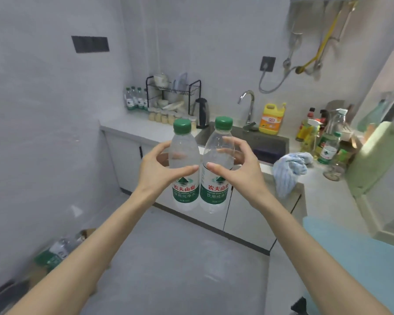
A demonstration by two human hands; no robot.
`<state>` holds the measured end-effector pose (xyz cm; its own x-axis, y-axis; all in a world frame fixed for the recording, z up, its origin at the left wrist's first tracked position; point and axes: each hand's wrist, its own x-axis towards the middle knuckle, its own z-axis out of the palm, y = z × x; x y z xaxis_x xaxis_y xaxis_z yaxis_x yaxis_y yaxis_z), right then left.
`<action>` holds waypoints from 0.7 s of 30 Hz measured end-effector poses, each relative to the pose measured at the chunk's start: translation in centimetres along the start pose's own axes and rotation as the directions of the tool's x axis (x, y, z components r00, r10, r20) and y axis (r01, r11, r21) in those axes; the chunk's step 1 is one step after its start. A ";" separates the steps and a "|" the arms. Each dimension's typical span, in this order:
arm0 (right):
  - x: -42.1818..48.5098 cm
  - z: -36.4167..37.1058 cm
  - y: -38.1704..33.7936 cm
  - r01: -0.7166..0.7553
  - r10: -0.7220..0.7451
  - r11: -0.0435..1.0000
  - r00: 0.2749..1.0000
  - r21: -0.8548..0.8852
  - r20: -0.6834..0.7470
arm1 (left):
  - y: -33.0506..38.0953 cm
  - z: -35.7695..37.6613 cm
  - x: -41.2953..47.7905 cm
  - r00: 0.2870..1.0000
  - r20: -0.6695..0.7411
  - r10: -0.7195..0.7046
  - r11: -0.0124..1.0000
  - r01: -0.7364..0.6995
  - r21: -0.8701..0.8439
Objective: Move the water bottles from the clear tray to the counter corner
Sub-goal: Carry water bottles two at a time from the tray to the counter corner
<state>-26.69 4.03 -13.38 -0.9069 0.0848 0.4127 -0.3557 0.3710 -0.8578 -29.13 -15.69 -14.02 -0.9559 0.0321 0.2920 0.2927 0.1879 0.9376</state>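
Green-capped water bottles, two of them, both in the air, side by side and upright, bodies touching around the label line. left hand point(159, 169) grips the left water bottle point(185, 192) just above its label: thumb across the front, fingers curled round the back. right hand point(234, 164) grips the right water bottle point(212, 193) the same way, thumb on the front, fingers wrapped over the shoulder. Both labels face the camera, both caps are on. The pair hangs over the grey floor point(180, 258), in front of the tabletop point(132, 128) and not touching it.

Far corner of the tabletop: a cluster of matching corner bottles point(134, 100) against the wall, just left of a black dish rack point(173, 92). A row of small jars point(164, 117) stands in front of the rack, with a dark kettle point(201, 112) to its right. Then the sink point(266, 142) with a chrome faucet point(248, 103) and a yellow detergent jug point(271, 120) behind it. A blue-striped cloth point(289, 171) hangs over the near tabletop edge. Assorted condiment bottles point(314, 133) stand further right.

Lower left, blurred: a floor box point(55, 253) with more green-labelled bottles.
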 end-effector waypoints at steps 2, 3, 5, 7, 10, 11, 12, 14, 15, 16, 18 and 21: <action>2.9 1.7 0.7 0.009 -0.009 1.000 0.999 0.019 0.048 | -0.4 -1.2 2.0 0.999 -0.052 -0.005 1.000 0.006 0.017; 4.6 2.8 1.0 0.016 -0.018 0.999 0.997 0.032 0.071 | -0.9 -1.8 3.1 0.997 -0.077 -0.008 1.000 0.009 0.020; 7.3 4.6 1.8 0.027 -0.032 0.998 0.994 0.052 0.103 | -1.9 -3.0 5.3 0.992 -0.120 -0.023 1.000 0.025 0.017; 10.0 6.6 2.6 0.028 -0.037 0.997 0.991 0.070 0.131 | -3.2 -4.2 7.7 0.987 -0.155 -0.044 0.999 0.046 0.011; 13.9 9.7 4.0 0.027 -0.039 0.996 0.985 0.079 0.166 | -5.3 -5.9 11.3 0.977 -0.200 -0.068 0.997 0.071 0.006; 15.7 11.1 4.7 0.025 -0.039 0.997 0.983 0.078 0.179 | -6.4 -6.7 13.1 0.974 -0.214 -0.079 0.997 0.080 -0.002; 17.1 12.2 5.3 0.023 -0.037 0.997 0.981 0.078 0.188 | -7.1 -7.4 14.5 0.972 -0.221 -0.082 0.997 0.083 -0.007; 20.0 14.5 6.3 0.017 -0.034 0.996 0.979 0.088 0.202 | -8.6 -8.6 17.5 0.968 -0.232 -0.094 0.996 0.090 -0.024; 21.8 15.9 6.9 0.014 -0.034 0.995 0.978 0.094 0.207 | -9.5 -9.4 19.4 0.965 -0.239 -0.103 0.995 0.098 -0.033; 23.6 17.1 7.4 0.009 -0.030 0.995 0.977 0.100 0.210 | -10.2 -10.1 21.2 0.964 -0.243 -0.107 0.994 0.101 -0.040; 27.0 19.4 8.3 -0.011 -0.014 0.993 0.976 0.114 0.219 | -11.5 -11.5 24.8 0.962 -0.245 -0.122 0.992 0.111 -0.058; 32.2 22.8 9.7 -0.026 -0.003 0.991 0.975 0.129 0.220 | -13.4 -13.6 30.4 0.964 -0.231 -0.131 0.991 0.120 -0.059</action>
<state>-64.52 -10.74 -15.35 -0.9333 -0.1220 0.3377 -0.3581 0.2467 -0.9005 -61.82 -30.56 -15.17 -0.9541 -0.2209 0.2024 0.1764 0.1321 0.9754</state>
